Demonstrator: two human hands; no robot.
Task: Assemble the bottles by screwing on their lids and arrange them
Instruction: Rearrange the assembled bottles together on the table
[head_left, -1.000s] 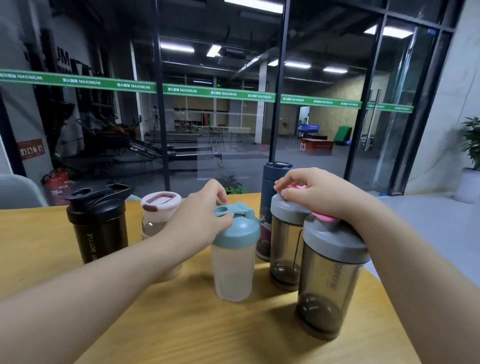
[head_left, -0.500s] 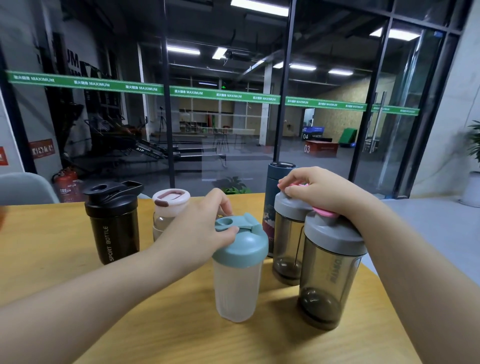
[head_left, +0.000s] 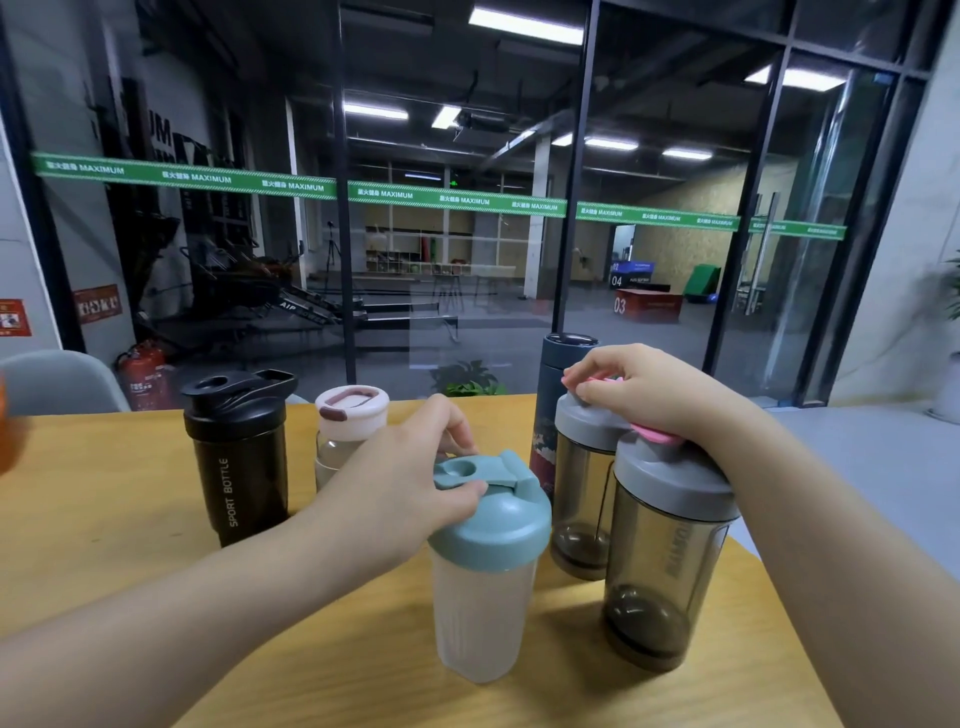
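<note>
Change: both hands stay on the same lids as a second ago, and the frosted shaker with the teal lid now stands nearer to the camera than before.
Black shaker (head_left: 240, 467): stands upright at the left of the wooden table (head_left: 98, 525), its black lid screwed on, its flip cap raised, "SPORT BOTTLE" printed on its side.
Small clear bottle (head_left: 349, 431): just right of the black one, with a pale pink lid; the left wrist hides its lower part.
Left hand (head_left: 410, 478): holds the teal lid (head_left: 493, 512) from the left side, thumb on the top beside the spout, fingers curled over the far edge.
Frosted shaker (head_left: 483, 618): stands upright on the table, nearest to the camera, lid on.
Dark blue flask (head_left: 558, 384): stands behind, at the far edge of the table, touching or just beside the grey-lidded shakers.
Far smoky shaker (head_left: 584, 493): grey lid on; the right hand (head_left: 660, 389) lies over it, fingertips pinching its pink flip cap (head_left: 597, 379).
Near smoky shaker (head_left: 667, 566): just beside the far one, grey lid with a pink cap, under the right wrist.
</note>
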